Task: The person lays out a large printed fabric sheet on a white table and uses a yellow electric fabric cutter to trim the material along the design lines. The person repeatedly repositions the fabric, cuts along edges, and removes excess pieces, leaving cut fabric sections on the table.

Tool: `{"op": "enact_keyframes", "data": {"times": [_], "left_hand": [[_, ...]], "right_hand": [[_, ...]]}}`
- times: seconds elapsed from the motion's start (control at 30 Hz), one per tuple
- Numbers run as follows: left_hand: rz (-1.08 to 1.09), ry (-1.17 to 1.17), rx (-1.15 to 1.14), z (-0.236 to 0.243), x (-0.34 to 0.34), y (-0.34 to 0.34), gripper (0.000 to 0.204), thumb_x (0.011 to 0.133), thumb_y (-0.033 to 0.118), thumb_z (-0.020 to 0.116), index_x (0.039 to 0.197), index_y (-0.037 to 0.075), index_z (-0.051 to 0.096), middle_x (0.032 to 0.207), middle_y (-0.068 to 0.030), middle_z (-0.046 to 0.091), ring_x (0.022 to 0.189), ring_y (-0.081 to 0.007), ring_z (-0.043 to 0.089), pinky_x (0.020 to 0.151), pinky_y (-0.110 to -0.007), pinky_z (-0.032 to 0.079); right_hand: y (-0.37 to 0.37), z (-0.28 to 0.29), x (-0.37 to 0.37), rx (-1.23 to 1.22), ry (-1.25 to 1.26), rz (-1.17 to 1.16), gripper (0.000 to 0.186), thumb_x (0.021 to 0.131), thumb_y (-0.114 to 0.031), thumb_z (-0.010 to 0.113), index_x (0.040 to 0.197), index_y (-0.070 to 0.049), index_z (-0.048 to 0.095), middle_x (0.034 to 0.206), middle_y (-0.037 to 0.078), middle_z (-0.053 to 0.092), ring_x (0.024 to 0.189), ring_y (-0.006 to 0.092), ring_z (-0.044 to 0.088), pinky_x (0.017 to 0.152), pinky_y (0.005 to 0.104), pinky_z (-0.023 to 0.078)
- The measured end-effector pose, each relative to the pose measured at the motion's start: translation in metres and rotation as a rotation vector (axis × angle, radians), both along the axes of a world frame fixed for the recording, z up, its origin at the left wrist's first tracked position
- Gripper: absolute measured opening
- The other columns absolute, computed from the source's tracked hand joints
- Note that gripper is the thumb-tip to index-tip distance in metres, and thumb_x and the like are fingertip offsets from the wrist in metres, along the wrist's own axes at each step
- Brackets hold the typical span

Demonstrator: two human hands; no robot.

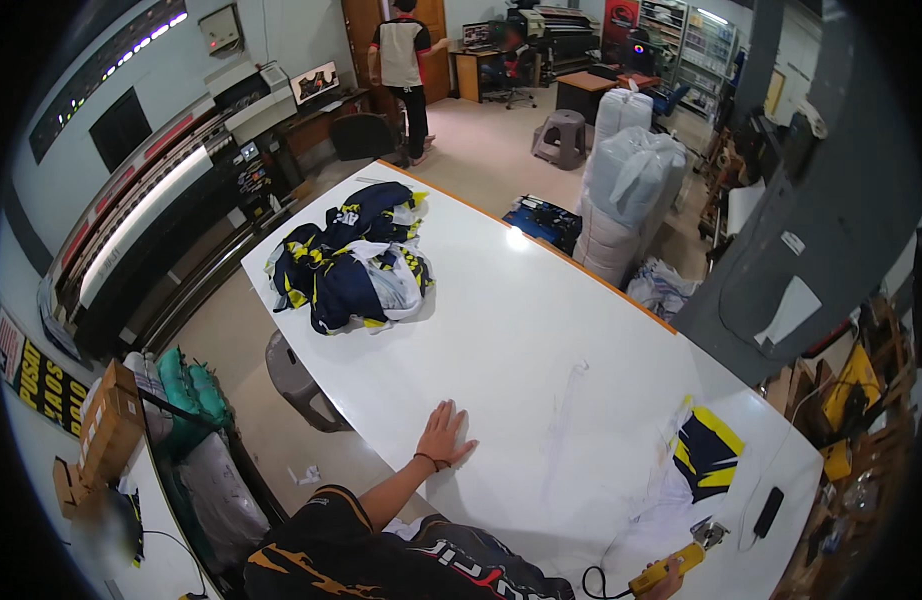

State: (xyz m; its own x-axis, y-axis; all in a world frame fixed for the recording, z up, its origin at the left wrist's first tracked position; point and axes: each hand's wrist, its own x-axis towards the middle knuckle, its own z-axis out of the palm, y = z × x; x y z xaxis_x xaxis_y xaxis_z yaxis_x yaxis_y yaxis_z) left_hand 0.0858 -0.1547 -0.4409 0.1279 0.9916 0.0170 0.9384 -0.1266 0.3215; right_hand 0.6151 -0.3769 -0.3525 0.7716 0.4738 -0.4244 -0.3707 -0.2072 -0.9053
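My left hand (443, 438) lies spread on the white table (521, 350), holding nothing. At the lower right my right hand (661, 578) grips a yellow electric cloth cutter (671, 566) with a metal head and black cord. Beyond it lie a navy and yellow cut fabric panel (706, 450) with pale pieces underneath, and a black oblong device (766, 518) with a white cord. A heap of navy, yellow and white fabric (346, 260) covers the table's far left part.
A large printer (151, 230) lines the left wall. A person (401, 80) stands by the door. Wrapped rolls (626, 190) and a grey pillar (801, 280) border the table's right side. A grey stool (291, 375) stands at the table's left edge, near green sacks (196, 400).
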Motion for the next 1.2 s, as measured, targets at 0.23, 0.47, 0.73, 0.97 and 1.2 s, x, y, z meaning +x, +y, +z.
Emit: {"op": "enact_keyframes", "data": {"times": [0.23,0.47,0.73,0.97,1.2], "left_hand": [[0.289,-0.006,-0.028,-0.021,0.041,0.005,0.091,0.091,0.06,0.065,0.155,0.001,0.039,0.166,-0.031,0.021,0.156,-0.0458,0.015,0.126,-0.058,0.015],[0.246,-0.057,0.032,-0.044,0.114,-0.012,0.093,0.089,0.06,0.069,0.155,0.002,0.039,0.164,-0.0354,0.02,0.154,-0.0501,0.016,0.124,-0.063,0.016],[0.152,0.012,-0.132,-0.015,0.173,0.005,0.11,0.088,0.073,0.062,0.163,0.002,0.024,0.168,-0.0312,0.013,0.157,-0.0485,0.009,0.125,-0.061,0.013],[-0.051,0.11,-0.17,0.016,0.2,0.058,0.109,0.089,0.077,0.056,0.164,0.005,0.022,0.168,-0.0314,0.009,0.158,-0.0476,0.004,0.127,-0.06,0.009],[-0.099,0.195,-0.091,0.015,0.203,0.083,0.098,0.095,0.07,0.053,0.163,0.006,0.025,0.169,-0.0282,0.012,0.159,-0.0439,0.007,0.128,-0.056,0.01]], "right_hand": [[-0.061,0.014,0.062,0.098,-0.045,-0.083,0.02,0.089,-0.021,0.067,0.099,-0.006,0.058,0.069,0.005,0.055,0.052,0.0176,0.056,0.046,0.0322,0.051],[-0.107,0.009,0.112,-0.212,-0.088,-0.234,0.028,0.087,-0.02,0.073,0.105,-0.004,0.059,0.077,0.005,0.058,0.059,0.0185,0.061,0.054,0.0328,0.054],[-0.09,-0.043,0.158,-0.098,0.108,-0.195,0.047,0.091,-0.033,0.076,0.117,0.004,0.064,0.094,0.015,0.066,0.08,0.028,0.066,0.068,0.0405,0.057],[-0.089,-0.107,0.165,0.114,0.147,-0.368,0.052,0.09,-0.04,0.073,0.127,-0.006,0.063,0.107,0.013,0.069,0.087,0.0319,0.069,0.071,0.0485,0.061],[-0.094,-0.121,0.184,-0.235,0.024,-0.276,0.055,0.094,-0.048,0.067,0.119,0.001,0.068,0.091,0.018,0.071,0.081,0.0352,0.068,0.065,0.0463,0.059]]}}
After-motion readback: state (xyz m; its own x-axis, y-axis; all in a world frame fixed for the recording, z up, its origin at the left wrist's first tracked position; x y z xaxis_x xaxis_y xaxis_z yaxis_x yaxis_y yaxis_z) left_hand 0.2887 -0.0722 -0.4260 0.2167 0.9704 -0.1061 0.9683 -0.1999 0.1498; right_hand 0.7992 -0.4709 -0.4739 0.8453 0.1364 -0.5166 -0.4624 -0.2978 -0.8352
